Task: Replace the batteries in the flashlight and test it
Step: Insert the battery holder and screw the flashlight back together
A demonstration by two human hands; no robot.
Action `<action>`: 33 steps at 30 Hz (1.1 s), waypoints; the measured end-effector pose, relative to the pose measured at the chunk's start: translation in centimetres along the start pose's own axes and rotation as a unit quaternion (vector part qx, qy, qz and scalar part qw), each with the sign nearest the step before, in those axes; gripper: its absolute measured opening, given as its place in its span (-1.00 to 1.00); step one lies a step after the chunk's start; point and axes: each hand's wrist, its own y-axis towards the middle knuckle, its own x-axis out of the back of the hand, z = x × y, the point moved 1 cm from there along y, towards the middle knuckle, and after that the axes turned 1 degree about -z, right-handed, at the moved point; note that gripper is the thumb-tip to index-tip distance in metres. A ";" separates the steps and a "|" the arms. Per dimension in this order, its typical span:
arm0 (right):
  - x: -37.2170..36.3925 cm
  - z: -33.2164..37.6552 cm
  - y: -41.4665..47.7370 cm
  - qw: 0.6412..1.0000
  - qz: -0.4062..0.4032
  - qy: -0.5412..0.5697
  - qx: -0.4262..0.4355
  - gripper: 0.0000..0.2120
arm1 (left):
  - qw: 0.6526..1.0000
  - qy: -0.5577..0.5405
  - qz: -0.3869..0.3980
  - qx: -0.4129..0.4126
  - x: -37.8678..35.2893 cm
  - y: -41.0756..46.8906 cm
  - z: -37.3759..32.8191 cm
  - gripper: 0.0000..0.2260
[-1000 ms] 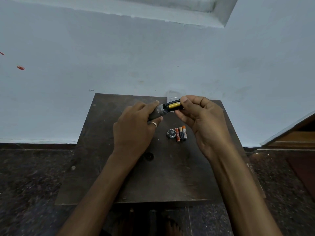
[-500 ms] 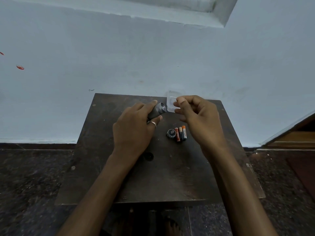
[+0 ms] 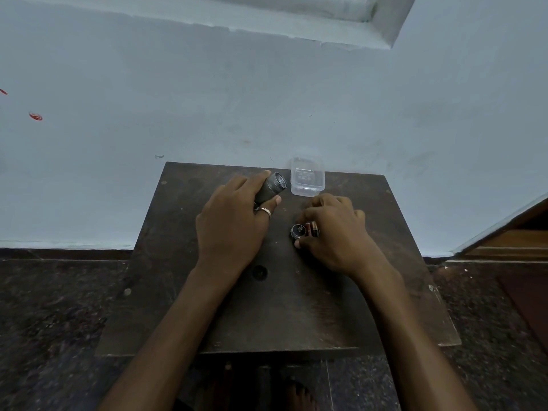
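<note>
My left hand (image 3: pixel 229 223) grips the grey flashlight body (image 3: pixel 271 188) just above the dark wooden table (image 3: pixel 385 292). Its open threaded end points up and to the right. My right hand (image 3: pixel 332 232) is down on the table, fingers and thumb curled around the orange-and-black batteries (image 3: pixel 312 229), which it partly hides. The round black tail cap (image 3: pixel 297 231) lies against the batteries, just left of my right fingertips. How many batteries lie under the hand is hidden.
A small clear plastic container (image 3: pixel 307 188) stands at the table's far edge, right of the flashlight's open end, with a faint dark shape inside. A blue wall rises behind the table. Dark stone floor surrounds it, and a wooden threshold (image 3: pixel 510 241) lies at right.
One second ago my right hand drew a yellow-and-black piece out of the flashlight. It then passed over the clear container and has dropped onto the batteries by the cap. My left hand barely moved.
</note>
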 end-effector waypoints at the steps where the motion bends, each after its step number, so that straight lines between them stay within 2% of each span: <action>1: -0.2 0.0 0.1 1.000 0.000 -0.003 0.002 -0.68 | 1.000 0.000 0.000 0.001 0.0 0.0 0.0 -0.62; 4: -0.3 0.0 0.3 0.998 -0.053 0.024 0.014 -0.75 | 1.000 0.001 0.003 0.001 0.0 0.1 0.0 -0.61; 7: 0.5 -0.1 0.1 0.971 -0.158 0.178 0.022 -0.81 | 1.000 0.006 0.003 -0.003 0.0 0.1 0.1 -0.61; 9: 1.1 0.0 -0.1 0.926 -0.172 0.337 0.003 -0.80 | 1.000 0.008 0.006 -0.007 0.0 0.1 0.2 -0.61; 11: 1.4 0.1 -0.2 0.860 -0.164 0.483 -0.010 -0.76 | 1.000 0.009 0.010 -0.009 0.0 0.1 0.2 -0.61; 13: 1.5 0.2 -0.2 0.814 -0.159 0.559 -0.021 -0.77 | 1.000 0.010 0.011 -0.011 -0.1 0.1 0.3 -0.61; 16: 1.5 0.1 -0.3 0.786 -0.157 0.597 -0.022 -0.76 | 1.000 0.010 0.011 -0.012 -0.1 0.1 0.2 -0.61; 23: 1.6 0.0 -0.3 0.756 -0.158 0.635 -0.019 -0.78 | 1.000 0.019 0.012 -0.020 -0.2 0.0 0.2 -0.61; 28: 1.7 0.3 -0.3 0.720 -0.161 0.675 -0.017 -0.59 | 0.999 0.025 0.014 -0.021 -0.2 -0.1 0.1 -0.61; 33: 1.8 0.2 -0.3 0.704 -0.164 0.691 -0.014 -0.76 | 0.999 0.032 0.013 -0.022 -0.2 -0.1 0.1 -0.61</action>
